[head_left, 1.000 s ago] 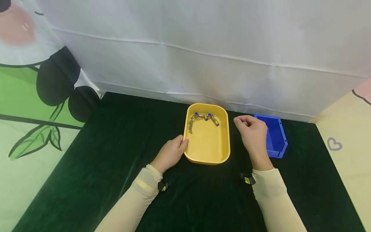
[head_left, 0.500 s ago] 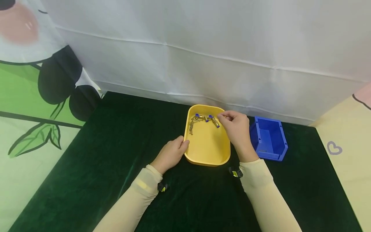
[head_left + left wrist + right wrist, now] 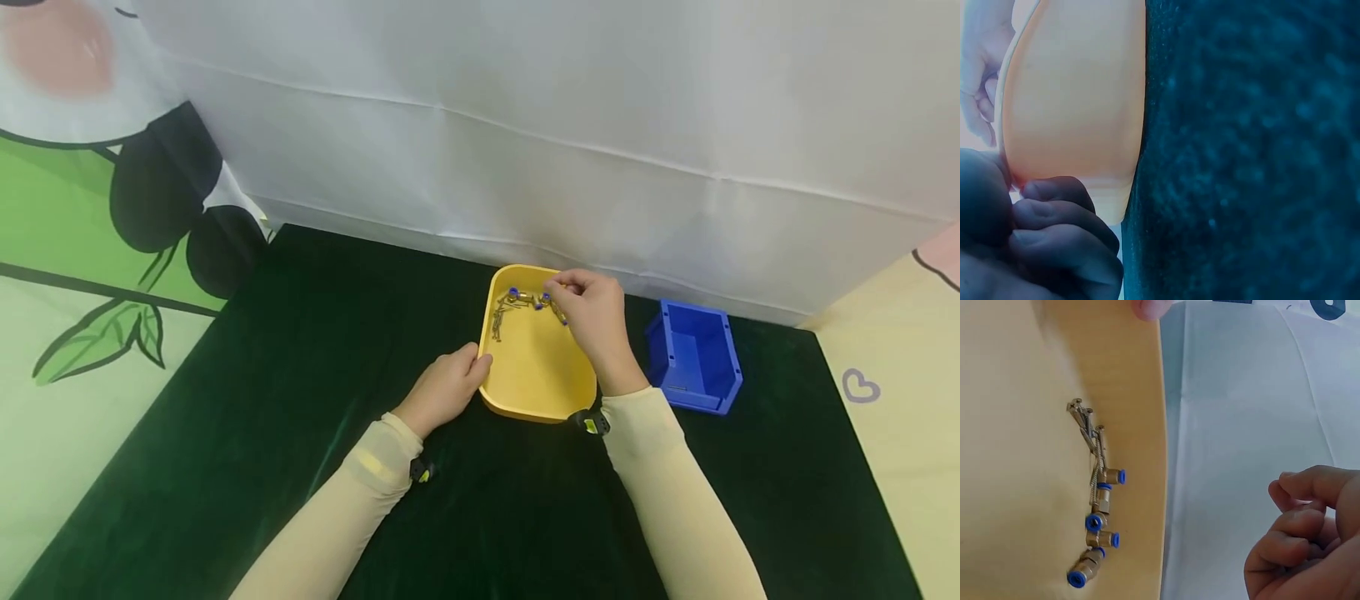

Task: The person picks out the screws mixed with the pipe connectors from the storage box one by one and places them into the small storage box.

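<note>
A yellow tray (image 3: 536, 375) stands on the dark green cloth. Its left rim is gripped by my left hand (image 3: 444, 392), thumb over the edge and fingers curled against the outer wall (image 3: 1079, 106). Along the tray's far side lie several brass push-in fittings with blue collars (image 3: 1102, 503); beside them is a small heap of screws (image 3: 1088, 425). My right hand (image 3: 596, 321) hovers over the tray's far right part, partly covering the fittings in the head view. Its fingers are curled in, and I see nothing between them in the right wrist view.
To the right of the tray stands a blue bin (image 3: 697, 354), with a thin screw-like piece (image 3: 677, 388) near its front. A white curtain (image 3: 480, 150) rises right behind the tray. Printed cloth (image 3: 82, 217) hangs at the left.
My right hand has moved left from beside the blue bin to above the tray's fittings, uncovering the bin. My left hand keeps its grip on the tray rim.
</note>
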The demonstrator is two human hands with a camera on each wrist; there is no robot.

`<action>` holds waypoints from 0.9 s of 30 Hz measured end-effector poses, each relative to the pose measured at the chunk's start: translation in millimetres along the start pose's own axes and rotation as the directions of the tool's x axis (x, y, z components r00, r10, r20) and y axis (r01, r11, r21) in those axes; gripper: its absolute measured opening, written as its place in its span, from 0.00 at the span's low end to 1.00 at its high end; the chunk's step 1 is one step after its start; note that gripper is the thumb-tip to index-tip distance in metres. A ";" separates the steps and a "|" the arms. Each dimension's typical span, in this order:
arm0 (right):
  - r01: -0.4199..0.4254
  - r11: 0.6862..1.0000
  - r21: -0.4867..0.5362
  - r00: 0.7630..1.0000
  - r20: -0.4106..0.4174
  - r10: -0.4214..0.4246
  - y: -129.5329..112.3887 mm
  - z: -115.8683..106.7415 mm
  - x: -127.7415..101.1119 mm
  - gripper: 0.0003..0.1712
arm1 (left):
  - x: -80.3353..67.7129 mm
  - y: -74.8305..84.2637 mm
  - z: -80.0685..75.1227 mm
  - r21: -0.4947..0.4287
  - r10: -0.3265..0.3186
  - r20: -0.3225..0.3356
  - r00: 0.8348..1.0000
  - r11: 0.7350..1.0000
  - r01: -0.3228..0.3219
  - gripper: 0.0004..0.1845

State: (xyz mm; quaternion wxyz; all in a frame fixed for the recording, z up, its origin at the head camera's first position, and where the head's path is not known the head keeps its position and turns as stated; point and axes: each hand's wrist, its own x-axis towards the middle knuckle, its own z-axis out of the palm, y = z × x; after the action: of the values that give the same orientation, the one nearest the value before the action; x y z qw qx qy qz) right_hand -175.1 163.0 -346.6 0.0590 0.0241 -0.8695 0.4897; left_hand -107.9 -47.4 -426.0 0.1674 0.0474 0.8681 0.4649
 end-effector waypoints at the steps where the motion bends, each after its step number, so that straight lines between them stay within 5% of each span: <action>1: 0.000 1.000 -0.004 1.000 0.003 0.000 -0.3 1.4 2.2 0.11 | 1.1 0.7 -0.7 0.002 0.000 0.001 1.000 1.000 0.000 0.19; 18: -0.018 1.000 0.005 0.994 0.112 0.017 -7.7 22.4 32.9 0.11 | 3.3 4.6 -9.8 -0.008 0.037 -0.004 0.999 0.999 -0.037 0.17; 27: -0.059 0.994 -0.087 0.970 0.228 0.078 0.8 29.5 35.9 0.11 | 0.4 1.5 -5.4 -0.034 0.003 0.017 1.000 0.999 -0.002 0.18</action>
State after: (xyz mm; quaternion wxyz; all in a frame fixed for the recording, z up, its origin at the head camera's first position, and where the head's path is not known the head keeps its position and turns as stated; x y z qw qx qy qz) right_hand -213.2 138.8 -358.0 -0.0588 0.0486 -0.8895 0.4504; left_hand -110.2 -50.8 -422.1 0.1748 0.0496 0.8586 0.4794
